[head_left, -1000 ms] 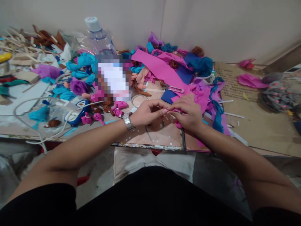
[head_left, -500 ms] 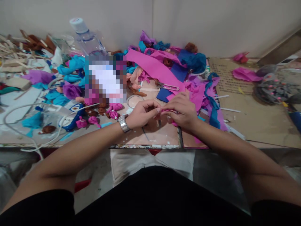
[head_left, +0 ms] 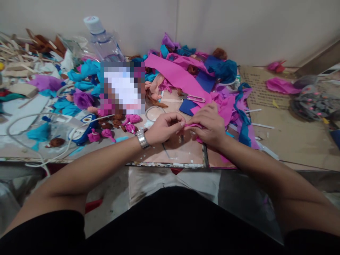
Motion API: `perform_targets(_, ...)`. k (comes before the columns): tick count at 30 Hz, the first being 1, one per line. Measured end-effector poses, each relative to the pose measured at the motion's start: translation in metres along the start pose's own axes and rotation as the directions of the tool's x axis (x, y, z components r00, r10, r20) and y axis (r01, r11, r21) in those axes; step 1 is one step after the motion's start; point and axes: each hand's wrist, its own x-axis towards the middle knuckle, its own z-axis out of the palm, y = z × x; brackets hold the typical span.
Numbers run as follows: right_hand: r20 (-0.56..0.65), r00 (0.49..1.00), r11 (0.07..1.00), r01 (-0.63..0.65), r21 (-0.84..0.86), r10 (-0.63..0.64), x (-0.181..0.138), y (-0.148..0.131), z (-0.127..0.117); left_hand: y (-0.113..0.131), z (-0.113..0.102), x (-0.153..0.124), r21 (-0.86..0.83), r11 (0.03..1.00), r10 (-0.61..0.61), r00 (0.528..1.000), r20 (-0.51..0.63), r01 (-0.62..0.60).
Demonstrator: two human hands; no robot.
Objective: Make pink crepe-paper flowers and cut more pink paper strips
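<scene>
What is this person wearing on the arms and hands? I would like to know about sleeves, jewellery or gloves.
Both forearms are bare. Short black sleeves cover the upper arms, the left sleeve and the right sleeve. A silver metal wristwatch with a link band sits on the left wrist. The left hand and right hand have no gloves; I see no rings.

My pink strip (head_left: 193,125) is matt, crinkled paper; my watch (head_left: 142,138) is shiny metal; the bottle (head_left: 106,46), upper left, is clear, smooth, glossy plastic.
</scene>
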Motion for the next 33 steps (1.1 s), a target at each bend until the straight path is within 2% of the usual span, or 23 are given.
perform_targets(4, -0.019, 1.0, 1.0, -0.016, 0.017, 0.016, 0.0001, 0.0001, 0.0, 0.0008, 0.0015, -0.0018, 0.024, 0.999, 0.042, 0.998, -0.041, -0.041)
perform_targets(7, -0.048, 0.997, 0.996, -0.058, 0.072, 0.061, 0.0005, -0.0012, -0.0003, 0.004, 0.0006, -0.0035, 0.151, 0.977, 0.163, 0.983, -0.087, -0.149)
perform_targets(11, -0.047, 0.987, 0.98, -0.148, 0.133, 0.155, 0.0012, -0.004, -0.0009, 0.0067, -0.0023, -0.0044, 0.327, 0.901, 0.322, 0.944, -0.066, -0.285)
perform_targets(25, -0.054, 0.989, 0.961, -0.123, 0.246, 0.14, 0.0012, -0.0085, -0.0003, 0.0094, -0.0033, -0.0043, 0.394, 0.871, 0.372, 0.918, -0.139, -0.294)
perform_targets(33, -0.062, 0.975, 0.955, -0.193, 0.226, 0.211, -0.0007, -0.0083, 0.0023, 0.0014, -0.0026, -0.0031, 0.443, 0.826, 0.446, 0.885, -0.133, -0.35)
